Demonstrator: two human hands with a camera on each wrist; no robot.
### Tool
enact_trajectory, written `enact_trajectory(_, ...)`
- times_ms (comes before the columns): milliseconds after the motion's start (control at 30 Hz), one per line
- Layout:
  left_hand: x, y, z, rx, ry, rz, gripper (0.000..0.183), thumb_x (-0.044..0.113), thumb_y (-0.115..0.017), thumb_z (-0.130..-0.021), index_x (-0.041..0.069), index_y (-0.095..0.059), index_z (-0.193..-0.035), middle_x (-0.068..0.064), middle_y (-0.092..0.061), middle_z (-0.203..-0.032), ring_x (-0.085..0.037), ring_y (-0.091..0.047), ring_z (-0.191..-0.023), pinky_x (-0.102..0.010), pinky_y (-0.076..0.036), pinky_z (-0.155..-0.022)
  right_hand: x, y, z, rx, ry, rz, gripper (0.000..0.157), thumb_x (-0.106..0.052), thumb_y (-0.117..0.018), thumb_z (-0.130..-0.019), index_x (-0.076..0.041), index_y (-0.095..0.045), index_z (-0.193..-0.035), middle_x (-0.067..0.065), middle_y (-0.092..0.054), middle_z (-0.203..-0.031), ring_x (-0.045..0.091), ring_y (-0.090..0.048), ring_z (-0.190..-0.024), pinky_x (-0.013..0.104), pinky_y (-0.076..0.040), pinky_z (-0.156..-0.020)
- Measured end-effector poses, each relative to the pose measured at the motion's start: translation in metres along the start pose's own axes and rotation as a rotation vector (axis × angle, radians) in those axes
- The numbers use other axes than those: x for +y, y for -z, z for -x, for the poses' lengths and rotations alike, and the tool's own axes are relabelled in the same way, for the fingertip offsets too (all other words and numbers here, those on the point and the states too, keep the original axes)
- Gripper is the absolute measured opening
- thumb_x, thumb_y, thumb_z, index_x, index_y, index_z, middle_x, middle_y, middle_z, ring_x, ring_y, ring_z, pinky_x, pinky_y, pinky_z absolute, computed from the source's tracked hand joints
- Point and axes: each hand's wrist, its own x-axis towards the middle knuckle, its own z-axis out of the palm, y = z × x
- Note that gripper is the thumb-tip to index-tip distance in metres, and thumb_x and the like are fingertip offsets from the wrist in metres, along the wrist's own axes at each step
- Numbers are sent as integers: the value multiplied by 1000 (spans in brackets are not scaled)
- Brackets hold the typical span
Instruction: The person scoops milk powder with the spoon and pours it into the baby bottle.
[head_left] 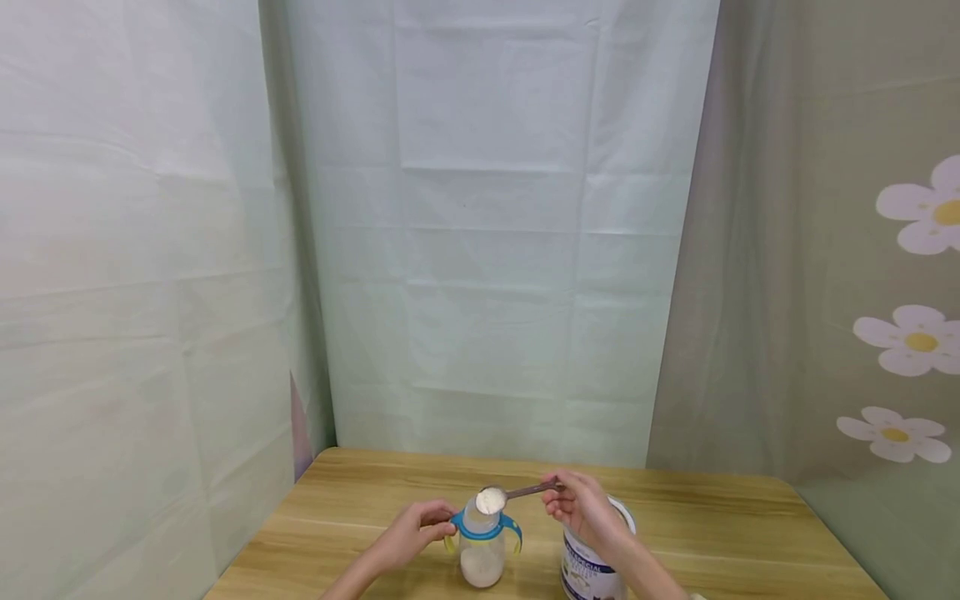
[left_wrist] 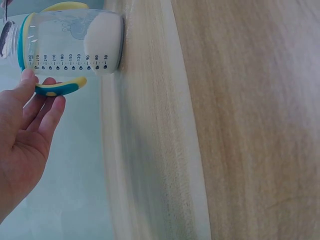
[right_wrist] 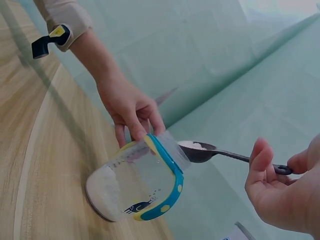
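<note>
Left hand (head_left: 415, 530) pinching, right hand (head_left: 591, 510) in a curled grip, forearms (head_left: 649, 570) slanting inward

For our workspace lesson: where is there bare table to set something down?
Bare table lies left of the left hand, right of the can, and behind the bottle toward the curtain. It is crowded from bottle to can, under the spoon and right hand.

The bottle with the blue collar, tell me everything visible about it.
The bottle looks like clear plastic or glass, with a blue and yellow collar, two curved handles, dark measuring marks and an animal picture. It stands upright on the table, uncapped, partly filled with white powder. The left hand grips one handle; a loaded spoon is at its mouth.
</note>
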Motion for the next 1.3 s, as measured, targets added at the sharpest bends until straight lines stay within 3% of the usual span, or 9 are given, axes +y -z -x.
enact_trajectory(367,1,0,0,-5,19,12,20,15,-59,-95,4,-66,-110,-14,-70,-107,-21,-67,-98,-32,-57,-81,2,-8,1,-19,48,113,26,-23,-40,-105,-5,-59,-107,-3,-66,-82,6,-63,-72,16,-51,-67)
enact_trajectory(567,0,0,0,-9,18,19,21,16,-59,-95,4,-65,-111,-14,-70,-108,-16,-67,-97,-33,-57,-81,6,-11,2,-40,75,167,28,-26,-44,-104,-2,-57,-110,-4,-65,-84,7,-64,-75,18,-52,-69)
enact_trajectory(900,0,1,1,-6,17,12,20,17,-59,-96,4,-65,-110,-14,-70,-107,-14,-67,-95,-34,-58,-81,9,-9,3,-64,97,169,28,-22,-45,-103,1,-59,-111,-2,-66,-89,7,-65,-77,18,-52,-69)
enact_trajectory(1100,-1,1,1,-7,10,11,19,17,-59,-96,4,-66,-109,-12,-70,-105,-14,-68,-95,-34,-58,-80,9,-8,3,-38,88,174,30,-20,-44,-104,4,-58,-114,-3,-66,-88,6,-64,-77,17,-51,-69)
enact_trajectory(1300,0,0,1,-5,17,21,20,16,-59,-95,4,-66,-109,-13,-70,-105,-18,-68,-97,-35,-58,-81,10,-6,1,44,70,216,40,-25,-47,-103,10,-56,-121,-4,-66,-87,7,-63,-80,17,-51,-69)
